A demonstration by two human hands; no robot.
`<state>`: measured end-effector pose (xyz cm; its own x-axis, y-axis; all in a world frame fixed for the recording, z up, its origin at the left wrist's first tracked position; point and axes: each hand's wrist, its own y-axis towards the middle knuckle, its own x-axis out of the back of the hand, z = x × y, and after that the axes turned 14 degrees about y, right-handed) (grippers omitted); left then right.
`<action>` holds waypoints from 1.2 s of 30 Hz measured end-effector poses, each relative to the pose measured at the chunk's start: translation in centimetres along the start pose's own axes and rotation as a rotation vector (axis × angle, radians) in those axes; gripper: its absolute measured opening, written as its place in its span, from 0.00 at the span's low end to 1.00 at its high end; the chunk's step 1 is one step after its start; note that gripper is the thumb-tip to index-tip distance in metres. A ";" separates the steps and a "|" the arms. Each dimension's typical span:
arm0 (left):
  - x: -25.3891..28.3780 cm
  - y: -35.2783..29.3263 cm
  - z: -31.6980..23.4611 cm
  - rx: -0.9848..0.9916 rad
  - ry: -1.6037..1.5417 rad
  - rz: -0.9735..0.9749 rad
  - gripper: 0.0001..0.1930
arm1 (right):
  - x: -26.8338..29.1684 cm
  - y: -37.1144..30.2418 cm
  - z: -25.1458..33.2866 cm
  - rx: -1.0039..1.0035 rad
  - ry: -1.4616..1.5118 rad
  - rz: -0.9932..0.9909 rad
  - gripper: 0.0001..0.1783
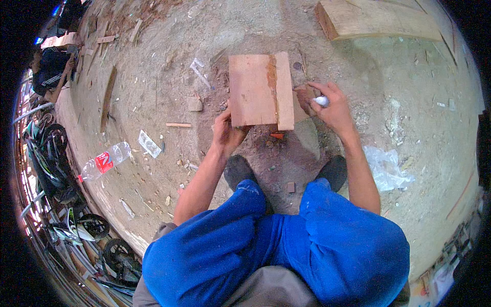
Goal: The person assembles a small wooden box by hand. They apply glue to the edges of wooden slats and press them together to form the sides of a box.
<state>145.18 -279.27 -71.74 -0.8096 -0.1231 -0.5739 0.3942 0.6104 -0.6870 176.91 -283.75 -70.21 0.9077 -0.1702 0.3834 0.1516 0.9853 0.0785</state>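
A pale wooden block (pixel 253 89) is in front of me, above the dirt ground and past my shoes. Near its right side a rough brown seam (pixel 271 82) runs lengthwise, with a narrower wooden strip (pixel 285 92) beyond it. My left hand (pixel 228 129) grips the block at its lower left corner, some fingers hidden beneath. Just right of the block, my right hand (pixel 333 109) is closed round a small white tube or bottle (pixel 321 101); only its rounded white end shows clearly. Whether that hand touches the block I cannot tell.
A thick wooden beam (pixel 381 23) lies at the far right. A plastic bottle (pixel 105 161) is on the ground to the left, clear plastic film (pixel 387 168) to the right. Motorbikes (pixel 53 153) stand along the left edge; another person (pixel 53 71) is at the far left.
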 end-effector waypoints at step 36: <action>-0.2 2.1 -4.3 -0.455 1.018 -0.419 0.16 | -0.7 6.6 6.7 -0.381 0.284 0.244 0.16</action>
<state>144.25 -274.60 -71.11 -0.8925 0.1737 0.4163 -0.0071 0.9174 -0.3979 174.68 -277.26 -63.83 0.9965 0.0224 0.0801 0.0063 0.9399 -0.3414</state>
